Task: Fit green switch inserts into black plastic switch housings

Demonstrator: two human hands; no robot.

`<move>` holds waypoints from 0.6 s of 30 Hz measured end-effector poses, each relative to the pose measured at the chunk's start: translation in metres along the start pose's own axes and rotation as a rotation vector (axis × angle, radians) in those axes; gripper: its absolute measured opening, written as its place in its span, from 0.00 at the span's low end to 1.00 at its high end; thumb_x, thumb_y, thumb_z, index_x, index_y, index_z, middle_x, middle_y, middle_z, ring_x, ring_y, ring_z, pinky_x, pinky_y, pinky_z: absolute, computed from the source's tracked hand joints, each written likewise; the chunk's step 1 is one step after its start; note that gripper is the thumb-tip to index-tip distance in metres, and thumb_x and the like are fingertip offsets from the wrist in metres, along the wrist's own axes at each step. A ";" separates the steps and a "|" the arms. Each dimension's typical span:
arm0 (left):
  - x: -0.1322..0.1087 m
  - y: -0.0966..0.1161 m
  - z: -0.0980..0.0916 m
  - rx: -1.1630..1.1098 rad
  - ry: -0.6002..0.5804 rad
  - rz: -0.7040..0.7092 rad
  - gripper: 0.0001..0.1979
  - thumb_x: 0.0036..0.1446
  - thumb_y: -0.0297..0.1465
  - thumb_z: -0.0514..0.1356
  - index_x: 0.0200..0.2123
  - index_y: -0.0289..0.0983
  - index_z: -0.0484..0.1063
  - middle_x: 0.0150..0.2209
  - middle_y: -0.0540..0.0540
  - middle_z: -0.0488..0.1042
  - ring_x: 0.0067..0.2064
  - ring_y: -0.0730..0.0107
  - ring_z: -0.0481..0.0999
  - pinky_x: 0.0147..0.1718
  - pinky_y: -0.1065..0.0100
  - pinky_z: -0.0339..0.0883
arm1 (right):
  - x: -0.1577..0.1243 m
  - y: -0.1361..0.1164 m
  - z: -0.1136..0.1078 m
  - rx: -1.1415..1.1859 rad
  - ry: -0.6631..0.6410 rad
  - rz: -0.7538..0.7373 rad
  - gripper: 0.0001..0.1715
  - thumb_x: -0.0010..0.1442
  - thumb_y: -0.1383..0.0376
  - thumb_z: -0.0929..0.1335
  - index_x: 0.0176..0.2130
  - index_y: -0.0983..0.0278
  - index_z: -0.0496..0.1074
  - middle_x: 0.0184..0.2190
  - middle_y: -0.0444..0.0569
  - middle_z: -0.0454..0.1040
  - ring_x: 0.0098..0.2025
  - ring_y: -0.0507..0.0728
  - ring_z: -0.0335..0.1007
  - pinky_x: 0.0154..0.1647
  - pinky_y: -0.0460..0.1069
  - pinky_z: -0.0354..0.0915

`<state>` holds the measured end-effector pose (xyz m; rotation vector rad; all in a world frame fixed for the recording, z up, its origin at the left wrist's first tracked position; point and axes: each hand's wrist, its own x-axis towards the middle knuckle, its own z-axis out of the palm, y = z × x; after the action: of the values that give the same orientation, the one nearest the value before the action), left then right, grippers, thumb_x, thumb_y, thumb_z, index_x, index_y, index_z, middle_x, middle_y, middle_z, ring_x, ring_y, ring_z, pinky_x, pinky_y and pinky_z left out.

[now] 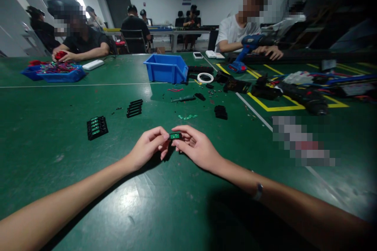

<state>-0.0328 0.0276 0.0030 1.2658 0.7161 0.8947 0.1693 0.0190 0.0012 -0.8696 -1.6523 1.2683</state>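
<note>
Between my two hands is a small black plastic housing with a green circuit board in it. My left hand pinches its left end between thumb and fingers. The thumb and fingers of my right hand close on its right end. Beyond my hands lie a few loose green circuit boards. A block of black housings fitted with green boards rests to the left, beside a row of black frames. Stacked black parts sit to the right.
A screwdriver lies past the boards, before a blue bin. A white ring, a blue cordless drill and cables spread right. Co-workers sit across the table; wire-filled blue trays stand far left.
</note>
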 end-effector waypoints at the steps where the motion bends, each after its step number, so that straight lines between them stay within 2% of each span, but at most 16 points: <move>1: -0.001 0.001 0.001 0.070 0.019 0.024 0.14 0.67 0.40 0.59 0.34 0.35 0.67 0.25 0.53 0.68 0.24 0.75 0.69 0.26 0.72 0.63 | 0.000 -0.001 -0.001 -0.064 0.019 -0.027 0.14 0.65 0.64 0.70 0.51 0.59 0.72 0.38 0.46 0.77 0.36 0.55 0.75 0.40 0.51 0.72; 5: -0.004 0.002 0.005 0.341 0.124 0.126 0.13 0.68 0.40 0.58 0.39 0.36 0.69 0.27 0.52 0.70 0.29 0.72 0.69 0.31 0.71 0.63 | 0.002 -0.005 -0.007 -0.371 0.031 -0.187 0.08 0.67 0.65 0.69 0.47 0.60 0.76 0.39 0.47 0.78 0.38 0.57 0.74 0.42 0.52 0.69; 7: -0.004 0.004 0.006 0.450 0.157 0.175 0.11 0.69 0.39 0.56 0.44 0.36 0.70 0.31 0.50 0.72 0.33 0.70 0.71 0.35 0.70 0.64 | 0.004 -0.007 -0.012 -0.452 0.008 -0.272 0.07 0.67 0.66 0.69 0.46 0.60 0.76 0.42 0.49 0.77 0.43 0.58 0.74 0.47 0.53 0.69; 10: -0.004 0.009 0.004 0.736 0.121 0.285 0.10 0.69 0.36 0.56 0.46 0.37 0.71 0.40 0.44 0.73 0.40 0.65 0.72 0.42 0.66 0.64 | 0.006 -0.005 -0.018 -0.580 -0.030 -0.344 0.09 0.66 0.68 0.69 0.46 0.61 0.77 0.49 0.53 0.74 0.51 0.61 0.72 0.55 0.56 0.67; 12: -0.004 0.010 0.001 0.912 0.066 0.336 0.08 0.69 0.34 0.56 0.45 0.37 0.72 0.42 0.43 0.72 0.43 0.63 0.71 0.44 0.64 0.64 | 0.005 -0.002 -0.019 -0.708 -0.056 -0.344 0.08 0.65 0.67 0.70 0.45 0.62 0.78 0.51 0.55 0.73 0.53 0.63 0.70 0.57 0.59 0.66; 15: -0.005 0.005 -0.003 1.045 0.007 0.340 0.08 0.69 0.32 0.54 0.44 0.37 0.72 0.41 0.42 0.73 0.44 0.60 0.71 0.46 0.62 0.64 | 0.002 0.004 -0.018 -0.859 -0.078 -0.325 0.08 0.65 0.66 0.71 0.45 0.62 0.78 0.51 0.55 0.73 0.54 0.64 0.69 0.59 0.62 0.63; 18: -0.002 0.002 -0.003 1.106 -0.008 0.352 0.08 0.68 0.31 0.55 0.44 0.38 0.73 0.41 0.41 0.74 0.45 0.59 0.72 0.46 0.61 0.64 | 0.002 0.003 -0.016 -0.898 -0.075 -0.316 0.09 0.65 0.66 0.71 0.46 0.63 0.77 0.51 0.56 0.73 0.54 0.65 0.69 0.59 0.62 0.63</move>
<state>-0.0372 0.0273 0.0046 2.4264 1.0530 0.7640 0.1834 0.0277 0.0002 -1.0044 -2.3437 0.3021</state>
